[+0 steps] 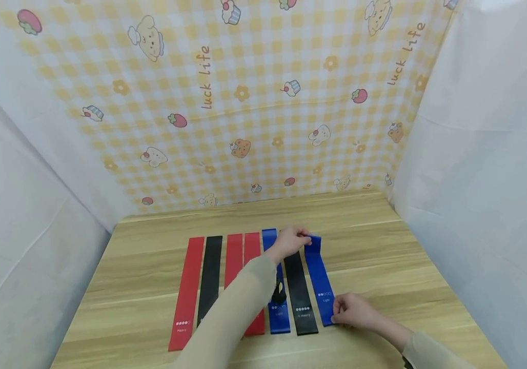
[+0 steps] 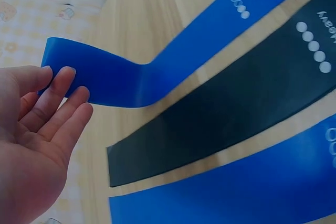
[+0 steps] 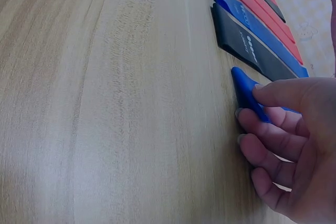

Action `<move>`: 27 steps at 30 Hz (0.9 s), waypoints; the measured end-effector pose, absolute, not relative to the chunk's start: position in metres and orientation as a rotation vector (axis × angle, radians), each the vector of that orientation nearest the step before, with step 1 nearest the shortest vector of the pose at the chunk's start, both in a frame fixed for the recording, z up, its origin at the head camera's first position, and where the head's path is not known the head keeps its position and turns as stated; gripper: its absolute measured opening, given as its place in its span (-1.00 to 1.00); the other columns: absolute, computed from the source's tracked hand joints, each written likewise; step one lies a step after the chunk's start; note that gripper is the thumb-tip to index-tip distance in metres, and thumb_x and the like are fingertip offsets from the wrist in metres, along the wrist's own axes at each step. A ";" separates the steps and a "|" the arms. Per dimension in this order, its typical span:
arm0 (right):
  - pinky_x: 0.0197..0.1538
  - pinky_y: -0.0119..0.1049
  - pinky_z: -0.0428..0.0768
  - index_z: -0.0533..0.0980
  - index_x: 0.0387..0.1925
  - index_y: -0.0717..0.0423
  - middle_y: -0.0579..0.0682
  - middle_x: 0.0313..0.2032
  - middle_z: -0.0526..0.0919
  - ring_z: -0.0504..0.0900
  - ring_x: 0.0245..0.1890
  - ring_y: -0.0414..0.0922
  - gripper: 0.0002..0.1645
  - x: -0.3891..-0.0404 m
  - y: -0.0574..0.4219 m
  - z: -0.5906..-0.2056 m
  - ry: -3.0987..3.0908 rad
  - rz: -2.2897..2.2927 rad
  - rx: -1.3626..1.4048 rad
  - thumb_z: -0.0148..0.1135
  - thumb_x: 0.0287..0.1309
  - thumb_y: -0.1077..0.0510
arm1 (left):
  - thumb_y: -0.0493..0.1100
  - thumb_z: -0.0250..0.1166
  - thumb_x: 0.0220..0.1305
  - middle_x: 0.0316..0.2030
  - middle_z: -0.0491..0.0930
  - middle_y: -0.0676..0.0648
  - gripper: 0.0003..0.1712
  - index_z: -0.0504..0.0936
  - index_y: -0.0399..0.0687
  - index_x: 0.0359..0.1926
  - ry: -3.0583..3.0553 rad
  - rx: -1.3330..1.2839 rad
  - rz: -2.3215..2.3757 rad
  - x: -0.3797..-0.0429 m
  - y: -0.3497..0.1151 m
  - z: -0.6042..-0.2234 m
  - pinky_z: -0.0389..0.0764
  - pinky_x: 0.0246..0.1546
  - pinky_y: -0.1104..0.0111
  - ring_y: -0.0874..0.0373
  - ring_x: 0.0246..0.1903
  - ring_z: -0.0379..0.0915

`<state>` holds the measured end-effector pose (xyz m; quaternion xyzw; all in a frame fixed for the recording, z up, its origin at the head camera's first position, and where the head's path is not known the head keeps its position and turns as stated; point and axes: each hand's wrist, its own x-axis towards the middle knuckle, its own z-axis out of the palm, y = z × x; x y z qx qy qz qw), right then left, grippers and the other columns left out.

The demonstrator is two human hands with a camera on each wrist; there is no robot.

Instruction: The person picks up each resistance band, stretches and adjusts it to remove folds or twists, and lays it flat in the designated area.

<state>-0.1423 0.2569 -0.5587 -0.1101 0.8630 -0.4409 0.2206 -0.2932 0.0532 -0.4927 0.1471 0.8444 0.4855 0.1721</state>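
Note:
The rightmost blue resistance band (image 1: 319,277), printed "Light", lies lengthwise on the wooden table. My left hand (image 1: 291,240) pinches its far end between thumb and fingers. In the left wrist view, that end of the blue band (image 2: 100,74) bends up off the table, while the printed stretch lies flatter. At the near end my right hand (image 1: 355,310) pinches the band's edge. The right wrist view has the thumb on top of the blue band (image 3: 247,90) and the fingers along its side. Just left of it lies a black band (image 1: 299,287) with white dots.
Further left, another blue band (image 1: 278,323), two red bands (image 1: 234,251), a black band (image 1: 211,271) and a red band marked "Heavy" (image 1: 187,297) lie side by side. My left forearm crosses above several. A checked cloth (image 1: 254,113) hangs behind the wooden table (image 1: 125,287), white sheets at both sides.

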 end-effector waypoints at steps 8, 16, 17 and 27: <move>-0.62 -0.40 0.43 0.48 -0.55 0.07 -0.14 -0.64 0.54 0.49 -0.65 -0.22 -0.78 -0.142 0.255 -0.559 2.410 -1.157 -0.326 0.34 0.12 0.16 | -0.18 0.24 0.35 -0.38 0.65 0.10 -0.80 0.70 -0.15 -0.10 2.403 0.386 1.337 -0.284 0.051 -0.517 0.47 -0.34 0.40 0.26 -0.36 0.50; -0.64 -0.39 0.39 0.47 -0.59 0.00 -0.21 -0.69 0.48 0.42 -0.70 -0.28 -0.75 -0.145 0.256 -0.562 2.464 -1.064 -0.401 0.43 -0.03 0.15 | -0.25 0.27 0.30 -0.33 0.61 0.04 -0.81 0.68 -0.14 -0.08 2.407 0.376 1.328 -0.281 0.052 -0.528 0.49 -0.35 0.38 0.20 -0.36 0.47; -0.64 -0.39 0.38 0.46 -0.59 -0.01 -0.22 -0.69 0.47 0.41 -0.70 -0.28 -0.74 -0.145 0.255 -0.562 2.475 -1.047 -0.408 0.44 -0.05 0.15 | -0.27 0.26 0.30 -0.28 0.62 0.02 -0.79 0.67 -0.13 -0.05 2.403 0.376 1.325 -0.282 0.052 -0.528 0.51 -0.32 0.37 0.20 -0.32 0.48; -0.62 -0.40 0.34 0.45 -0.58 -0.05 -0.24 -0.68 0.45 0.40 -0.69 -0.29 -0.73 -0.146 0.255 -0.561 2.507 -0.962 -0.420 0.45 -0.06 0.14 | -0.40 0.19 0.31 0.36 0.29 -0.13 -0.19 0.11 0.04 0.50 2.207 0.417 1.397 -0.286 0.048 -0.530 0.41 -0.39 0.36 -0.04 0.10 0.44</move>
